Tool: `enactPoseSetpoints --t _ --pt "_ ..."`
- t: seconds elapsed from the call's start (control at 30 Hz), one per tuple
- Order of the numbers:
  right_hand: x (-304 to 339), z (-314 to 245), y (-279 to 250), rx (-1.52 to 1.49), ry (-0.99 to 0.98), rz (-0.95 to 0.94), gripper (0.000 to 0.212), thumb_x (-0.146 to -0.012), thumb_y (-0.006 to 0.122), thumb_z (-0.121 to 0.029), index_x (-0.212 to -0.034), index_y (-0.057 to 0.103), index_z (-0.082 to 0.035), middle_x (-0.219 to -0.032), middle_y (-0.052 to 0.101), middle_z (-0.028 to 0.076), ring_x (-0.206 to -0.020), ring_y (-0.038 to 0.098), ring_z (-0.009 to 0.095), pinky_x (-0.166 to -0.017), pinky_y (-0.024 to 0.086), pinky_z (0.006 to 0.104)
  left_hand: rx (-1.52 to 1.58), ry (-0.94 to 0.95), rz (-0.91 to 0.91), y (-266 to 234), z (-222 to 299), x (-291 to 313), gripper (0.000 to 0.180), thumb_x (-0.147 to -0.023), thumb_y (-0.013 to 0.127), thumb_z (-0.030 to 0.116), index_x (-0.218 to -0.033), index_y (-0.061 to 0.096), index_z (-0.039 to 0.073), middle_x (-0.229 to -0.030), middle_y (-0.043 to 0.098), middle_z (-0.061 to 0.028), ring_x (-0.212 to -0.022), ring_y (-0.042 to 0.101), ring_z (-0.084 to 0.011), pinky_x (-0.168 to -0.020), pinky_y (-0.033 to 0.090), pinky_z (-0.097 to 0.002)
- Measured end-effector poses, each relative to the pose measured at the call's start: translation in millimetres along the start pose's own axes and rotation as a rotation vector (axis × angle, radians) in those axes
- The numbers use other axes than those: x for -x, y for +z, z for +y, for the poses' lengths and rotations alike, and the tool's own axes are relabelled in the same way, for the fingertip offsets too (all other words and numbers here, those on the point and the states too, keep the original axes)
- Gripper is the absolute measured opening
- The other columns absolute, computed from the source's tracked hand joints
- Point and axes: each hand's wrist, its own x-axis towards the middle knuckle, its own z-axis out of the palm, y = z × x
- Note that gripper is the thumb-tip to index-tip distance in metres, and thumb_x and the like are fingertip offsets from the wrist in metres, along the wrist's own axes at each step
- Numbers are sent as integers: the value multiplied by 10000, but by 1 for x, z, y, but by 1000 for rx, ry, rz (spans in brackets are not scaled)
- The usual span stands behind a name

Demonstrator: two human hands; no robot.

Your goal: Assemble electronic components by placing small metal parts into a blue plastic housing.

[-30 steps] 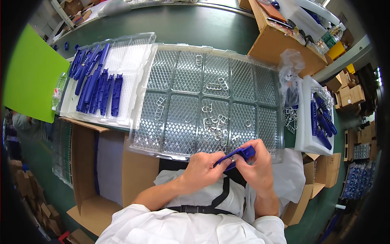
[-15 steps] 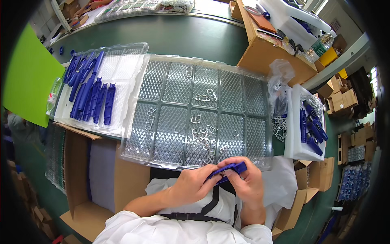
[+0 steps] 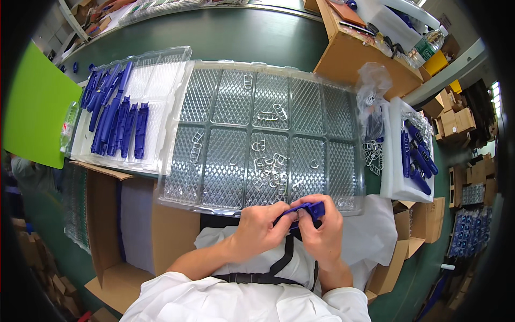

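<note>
Both hands are closed on one blue plastic housing piece (image 3: 317, 210) just off the front edge of a clear tray. My left hand (image 3: 259, 226) pinches its left end. My right hand (image 3: 325, 232) grips the right end, its thumb pressed on the inner side. What lies under the fingertips is hidden. Beyond them, the compartmented tray (image 3: 225, 150) holds loose wire-like metal frames (image 3: 276, 163), most of them heaped in a front middle compartment.
Several blue housing pieces (image 3: 112, 115) lie in a white-lined tray (image 3: 156, 115) at left. At right, a white foam box (image 3: 393, 155) holds more blue parts (image 3: 421, 161). An open cardboard box (image 3: 174, 228) stands at lower left, and a wooden cabinet (image 3: 348, 56) at the back right.
The tray and table sit slightly higher in the picture as the view shifts. Both hands keep the blue piece, and the right fingers have shifted a little, tilting its right end.
</note>
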Motion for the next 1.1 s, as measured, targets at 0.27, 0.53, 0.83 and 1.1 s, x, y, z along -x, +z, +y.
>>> enactPoseSetpoints --t 0.27,0.53,0.83,1.1 --pt "-7 18 5 27 -32 72 223 -916 661 75 -1128 618 20 -996 768 153 -910 772 245 -806 614 344 39 2 -11 -1 -9 -10 168 -972 702 132 -1103 738 34 -789 692 -170 -622 681 -334 -558 510 -403" --pt "18 9 -15 -243 121 41 223 -944 656 105 -1150 628 26 -1125 755 136 -988 729 161 -841 609 300 28 48 -206 -22 8 0 243 -972 678 52 -1202 705 -22 -917 742 -159 -738 738 -256 -681 561 -352" --pt "14 1 -13 -266 194 19 250 -931 623 159 -1151 588 46 -1122 744 175 -1024 714 184 -895 595 314 27 50 -68 -6 12 5 143 -948 694 78 -1065 735 8 -837 724 -160 -676 713 -307 -596 530 -385" --pt "13 7 4 -182 122 113 245 -918 616 157 -1132 573 45 -1076 750 166 -969 721 172 -866 608 318 -12 -8 1 -1 6 1 126 -921 711 70 -1037 745 33 -748 686 -153 -561 656 -283 -522 478 -378"
